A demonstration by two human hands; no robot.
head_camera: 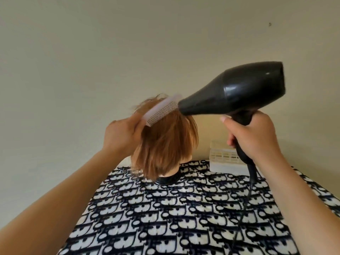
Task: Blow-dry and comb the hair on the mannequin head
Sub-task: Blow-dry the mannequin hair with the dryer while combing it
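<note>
A mannequin head with short ginger hair [165, 146] stands on a black base [166, 179], its back toward me. My left hand [122, 134] grips a white fine-toothed comb [161, 110] that lies across the crown, teeth in the hair. My right hand [253, 137] is wrapped around the handle of a black hair dryer [237, 89]. The dryer's nozzle points left and almost touches the comb's far end at the top of the head. Wisps of hair stick up behind the comb.
The head rests on a table covered with a black-and-white patterned cloth [184, 218]. A white plastic basket [225, 161] stands at the back right by the plain wall. The dryer's black cord [244, 205] hangs down across the cloth on the right.
</note>
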